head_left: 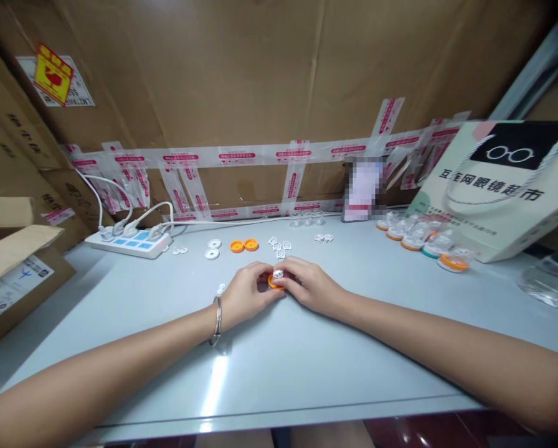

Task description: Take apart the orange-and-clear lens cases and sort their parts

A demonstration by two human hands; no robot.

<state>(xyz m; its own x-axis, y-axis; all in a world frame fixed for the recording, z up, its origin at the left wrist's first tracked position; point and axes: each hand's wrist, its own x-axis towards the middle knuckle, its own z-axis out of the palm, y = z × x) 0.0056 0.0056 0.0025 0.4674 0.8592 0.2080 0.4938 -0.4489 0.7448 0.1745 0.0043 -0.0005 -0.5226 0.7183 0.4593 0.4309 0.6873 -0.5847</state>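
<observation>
Between both hands, at the middle of the table, is an orange round cap (pixel 275 283). My left hand (pixel 248 287) curls its fingers and thumb around the cap's left side. My right hand (pixel 312 285) pinches a small white piece (pixel 278 274) at the cap's top; the fingers partly hide it. Just beyond the hands lie several white square plastic pieces (pixel 280 246). Two more orange caps (pixel 244 246) and two white discs (pixel 212 249) are farther left. Tiny white parts (pixel 221 289) rest beside my left wrist.
A power strip (pixel 129 241) with plugged cables stands at the back left, near an open carton (pixel 15 274). Clear small domes (pixel 306 218) and a phone (pixel 364 190) are at the back. Several assembled capped pieces (pixel 421 236) line up before a paper bag (pixel 494 186) at right.
</observation>
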